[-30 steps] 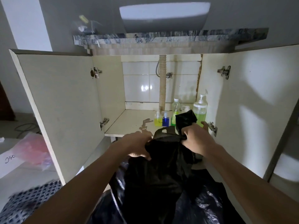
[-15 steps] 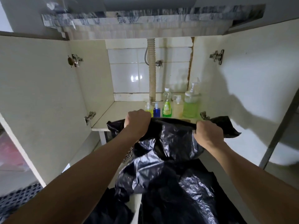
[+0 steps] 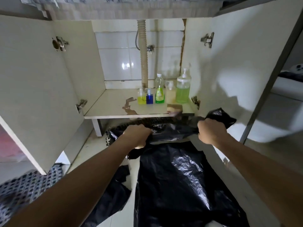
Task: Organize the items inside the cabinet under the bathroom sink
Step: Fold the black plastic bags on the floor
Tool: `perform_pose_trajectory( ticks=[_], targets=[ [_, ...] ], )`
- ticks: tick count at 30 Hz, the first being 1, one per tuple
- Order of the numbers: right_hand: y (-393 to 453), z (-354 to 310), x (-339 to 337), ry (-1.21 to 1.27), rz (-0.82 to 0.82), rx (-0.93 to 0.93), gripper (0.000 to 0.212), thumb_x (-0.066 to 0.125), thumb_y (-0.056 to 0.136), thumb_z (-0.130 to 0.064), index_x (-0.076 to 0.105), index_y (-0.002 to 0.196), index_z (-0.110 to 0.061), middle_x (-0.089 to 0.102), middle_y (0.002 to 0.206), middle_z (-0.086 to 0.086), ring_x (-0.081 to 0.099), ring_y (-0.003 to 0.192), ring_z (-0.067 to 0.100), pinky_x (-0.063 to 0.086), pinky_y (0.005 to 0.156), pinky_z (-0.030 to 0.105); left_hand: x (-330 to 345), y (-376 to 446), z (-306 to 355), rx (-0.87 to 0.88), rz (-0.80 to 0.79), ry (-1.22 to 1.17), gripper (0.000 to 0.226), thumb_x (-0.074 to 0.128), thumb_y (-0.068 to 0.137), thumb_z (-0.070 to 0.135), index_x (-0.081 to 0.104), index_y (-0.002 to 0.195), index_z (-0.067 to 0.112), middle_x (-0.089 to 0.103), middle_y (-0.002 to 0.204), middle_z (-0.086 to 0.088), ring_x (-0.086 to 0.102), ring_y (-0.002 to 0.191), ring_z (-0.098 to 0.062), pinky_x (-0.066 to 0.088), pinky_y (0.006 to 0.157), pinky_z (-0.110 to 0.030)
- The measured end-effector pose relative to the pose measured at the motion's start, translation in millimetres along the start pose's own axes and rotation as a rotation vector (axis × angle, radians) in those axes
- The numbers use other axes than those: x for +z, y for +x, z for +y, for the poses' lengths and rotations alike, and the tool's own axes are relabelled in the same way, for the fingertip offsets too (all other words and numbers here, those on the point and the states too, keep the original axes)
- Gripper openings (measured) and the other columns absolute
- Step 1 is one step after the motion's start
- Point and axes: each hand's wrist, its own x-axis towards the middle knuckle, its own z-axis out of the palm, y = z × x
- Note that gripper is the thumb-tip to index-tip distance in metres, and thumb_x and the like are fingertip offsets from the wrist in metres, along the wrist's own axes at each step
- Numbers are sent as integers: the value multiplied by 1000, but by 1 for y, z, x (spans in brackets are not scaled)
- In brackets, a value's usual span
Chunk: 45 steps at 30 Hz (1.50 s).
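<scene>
Left hand (image 3: 136, 135) clenched on black garbage bag (image 3: 178, 174) top edge | right hand (image 3: 211, 131) likewise | bag hangs below cabinet shelf (image 3: 114, 104), edge stretched sideways, parallel to shelf front | right hand nearer bottles (image 3: 164, 92)

no legible text, bottle labels unreadable

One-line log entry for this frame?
left hand: grips black bag | right hand: grips bag edge | bag: stretched below shelf | bottles: upright, back right
</scene>
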Motion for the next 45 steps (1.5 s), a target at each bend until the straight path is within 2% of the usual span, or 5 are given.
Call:
perform_pose_trajectory(
  ticks=[17,25,29,33,45],
  targets=[
    [-84,-4,206,68,-777,133,25,52,88,-3,47,65,-12,45,67,1,57,66,19,42,68,29,150,-50,121,191,-747,8,82,64,83,17,17,150,9,48,138,-17,53,121,-36,44,96,-44],
    [-100,-13,219,26,-922,94,31,49,92,-8,40,63,-12,68,113,6,65,105,22,44,77,29,174,-65,135,63,-989,-133,120,71,74,56,-10,152,15,33,152,-14,45,131,-34,43,103,-41],
    [-81,-29,198,122,-877,77,15,49,88,-7,55,74,-8,68,78,5,66,71,19,50,71,29,159,-55,118,-58,-1082,-358,102,63,79,61,10,153,14,34,151,-15,60,103,-31,53,89,-39],
    [-35,-74,146,340,-700,9,20,48,78,-4,61,62,-7,67,59,5,65,55,20,55,64,28,109,-31,66,-131,-940,-494,67,55,92,47,34,145,11,47,138,-20,63,103,-33,53,59,-32],
    [-4,-259,81,718,-639,-361,28,56,80,-11,66,101,6,72,90,16,68,85,28,54,74,30,123,-122,-118,-311,-685,-267,55,59,86,48,54,124,9,59,126,-13,57,113,-30,49,87,-34]
  ],
)
